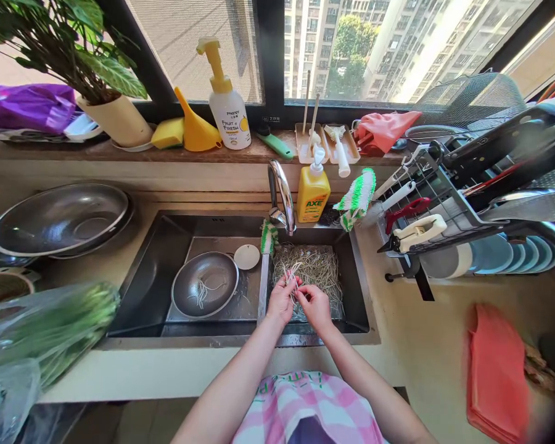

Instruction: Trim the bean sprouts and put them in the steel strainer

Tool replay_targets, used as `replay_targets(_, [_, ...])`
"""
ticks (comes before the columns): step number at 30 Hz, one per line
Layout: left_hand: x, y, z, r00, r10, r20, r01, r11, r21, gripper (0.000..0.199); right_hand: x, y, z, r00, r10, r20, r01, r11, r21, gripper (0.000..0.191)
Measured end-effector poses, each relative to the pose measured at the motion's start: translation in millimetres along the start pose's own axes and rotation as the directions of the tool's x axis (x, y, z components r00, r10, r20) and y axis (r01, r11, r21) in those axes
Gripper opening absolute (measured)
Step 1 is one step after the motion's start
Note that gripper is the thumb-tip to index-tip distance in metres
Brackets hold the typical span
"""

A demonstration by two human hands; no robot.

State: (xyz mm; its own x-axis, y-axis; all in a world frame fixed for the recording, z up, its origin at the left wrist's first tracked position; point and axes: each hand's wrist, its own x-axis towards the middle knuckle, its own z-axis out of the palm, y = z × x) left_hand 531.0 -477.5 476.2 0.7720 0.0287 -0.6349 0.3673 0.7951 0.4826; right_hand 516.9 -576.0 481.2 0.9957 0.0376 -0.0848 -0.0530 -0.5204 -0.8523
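Over the right sink basin [361,308], my left hand [281,301] is closed around a small bunch of thin pale vegetable stems [292,270], their ends sticking up past the fingers. My right hand [315,306] meets it, thumb and fingertips pinched on the lower part of the stems. Below both hands, a mass of the same pale stems [321,265] lies in the basin. A dark metal pan [182,290] in the left basin holds a few stems [203,293]. Beside it sits a small white bowl [246,257].
The faucet [284,197] rises behind the hands, near a yellow soap bottle [313,192] and a green-striped cloth [358,197]. A dish rack [437,191] with utensils stands at right. Bagged greens [69,327] and a large wok [60,219] are at left.
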Motion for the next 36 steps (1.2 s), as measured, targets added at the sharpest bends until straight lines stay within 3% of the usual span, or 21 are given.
replay_targets(10, [4.5,3.9,-9.0,0.995,-0.094,-0.026,0.092,0.993,-0.076,0.029,-0.7,6.8,-7.0,0.982,0.162,0.096,-0.186,0.909,0.372,0.024])
replay_targets(15, [-2.6,1.9,-9.7,0.992,-0.113,0.063,0.112,0.993,0.022,0.035,8.6,4.4,-14.0,0.966,0.239,0.097,-0.256,0.840,0.478,0.030])
replay_targets(19, [-5.6,0.3,-11.7,0.979,-0.142,0.146,0.126,0.986,0.113,0.038,18.7,2.2,-21.1,0.944,0.284,0.169,-0.330,0.792,0.513,0.030])
replay_targets(27, [-6.4,-2.9,-11.7,0.988,-0.046,0.149,-0.019,0.914,0.406,0.036,24.7,6.5,-19.6,0.909,0.278,0.310,-0.410,0.726,0.551,0.026])
replay_targets(32, [-4.6,-0.4,-14.8,0.985,-0.076,0.156,-0.010,0.872,0.490,0.037,23.4,15.0,-20.4,0.868,0.294,0.400,-0.485,0.673,0.559,0.027])
replay_targets(36, [-2.4,-0.1,-17.4,0.980,-0.106,0.171,-0.008,0.829,0.559,0.034,21.7,19.0,-20.7,0.872,0.248,0.421,-0.474,0.640,0.605,0.025])
